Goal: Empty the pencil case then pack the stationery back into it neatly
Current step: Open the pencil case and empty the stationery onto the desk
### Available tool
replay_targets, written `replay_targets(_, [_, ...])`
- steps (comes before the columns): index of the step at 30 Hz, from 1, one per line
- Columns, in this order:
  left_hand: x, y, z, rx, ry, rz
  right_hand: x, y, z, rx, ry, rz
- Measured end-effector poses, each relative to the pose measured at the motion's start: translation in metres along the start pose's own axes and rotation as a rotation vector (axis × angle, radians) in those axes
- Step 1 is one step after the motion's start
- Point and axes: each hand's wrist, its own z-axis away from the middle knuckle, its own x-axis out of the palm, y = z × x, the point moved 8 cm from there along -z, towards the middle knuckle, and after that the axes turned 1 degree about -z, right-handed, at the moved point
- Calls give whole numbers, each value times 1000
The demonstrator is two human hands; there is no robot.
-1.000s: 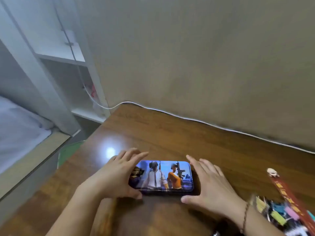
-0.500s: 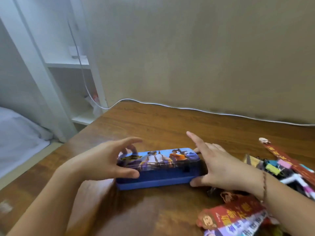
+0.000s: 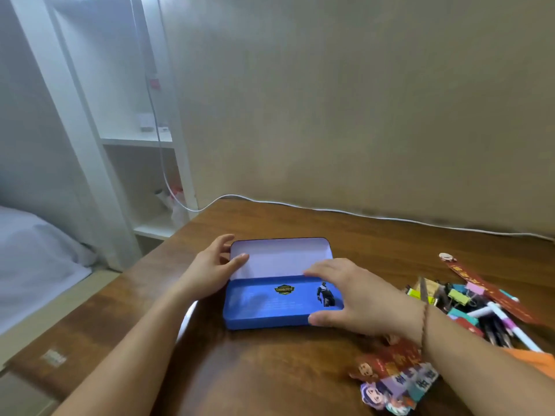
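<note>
While open, blue tin (image 3: pixel 267 321) w/ logo (image 3: pixel 284 289)

no legible text on pencil case (image 3: pixel 264 321)

L hand (image 3: pixel 210 273), R hand (image 3: pixel 357 298): pinch grips

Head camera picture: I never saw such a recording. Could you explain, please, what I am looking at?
There is no machine here: a person wears a camera on the head, looking down at both bare hands. On the wooden table lies a blue pencil box, its lid raised. The left hand pinches the lid's left end; the right hand spans the box's right end, thumb on the front wall. To the right lie binder clips and pens, and nearer, printed cards.
</note>
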Motion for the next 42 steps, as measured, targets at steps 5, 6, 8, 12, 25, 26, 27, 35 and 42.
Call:
replay_targets(5, [2,-3,31,40,-193,-31,26,-18,-39,-13,-129,91])
replay_targets(6, [4,0,41,69,-259,-37,31,-19,-44,-13,-143,83])
replay_targets(8, [12,2,60,147,-363,-119,38,-20,-51,-8,-171,77])
replay_targets(12, [15,1,67,198,-256,-149,43,-22,-61,0,-213,104])
replay_targets(25, [16,2,66,195,-167,-169,43,-27,-67,54,-289,97])
replay_targets(26, [16,1,66,194,-159,-167,43,-27,-67,60,-282,90])
replay_targets(27, [16,1,66,195,-157,-163,43,-27,-66,69,-280,78])
replay_targets(35, [17,1,69,209,-147,-147,47,-26,-73,125,-402,105])
replay_targets(42, [15,-1,67,212,-102,-95,43,-29,-83,134,-409,205])
